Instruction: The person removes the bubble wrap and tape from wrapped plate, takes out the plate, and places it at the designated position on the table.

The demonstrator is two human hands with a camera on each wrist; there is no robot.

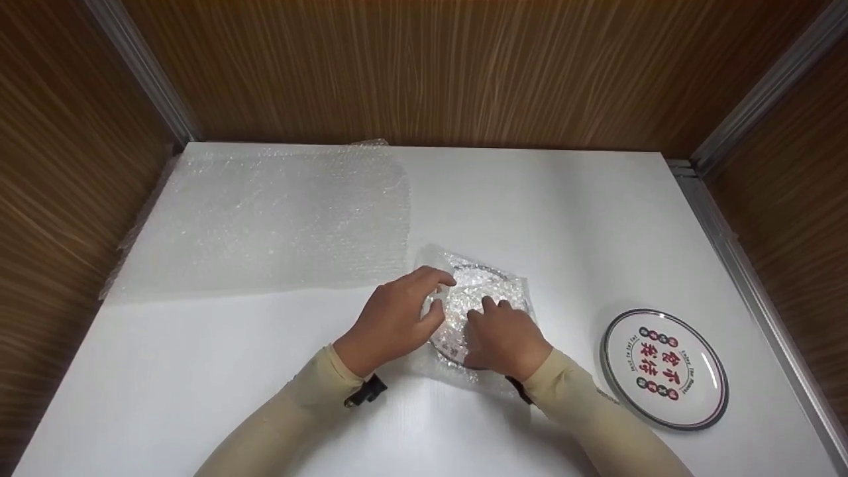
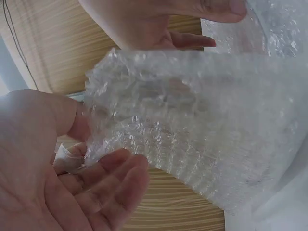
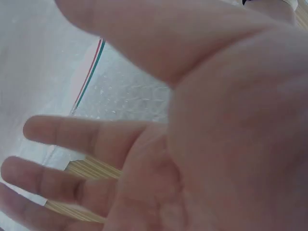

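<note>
A round plate (image 1: 453, 351) with a dark rim lies under bubble wrap (image 1: 464, 382) near the table's middle. At its left side, my left hand (image 1: 397, 318) holds a raised flap of bubble wrap (image 2: 192, 130), fingers curled at the flap's edge with the thumb partly hidden behind it. My right hand (image 1: 505, 334) rests on the wrapped plate's right part. In the right wrist view, the fingers (image 3: 57, 185) of that hand are spread and fairly straight, with the plate's red-and-green-lined edge (image 3: 91, 67) beyond them.
A second plate (image 1: 666, 368), printed with red characters and dark-rimmed, lies to the right of my right forearm. A large sheet of bubble wrap (image 1: 265, 218) covers the table's back left. Wood-grain panels (image 1: 424, 73) enclose the white table (image 1: 563, 218) at the back and sides.
</note>
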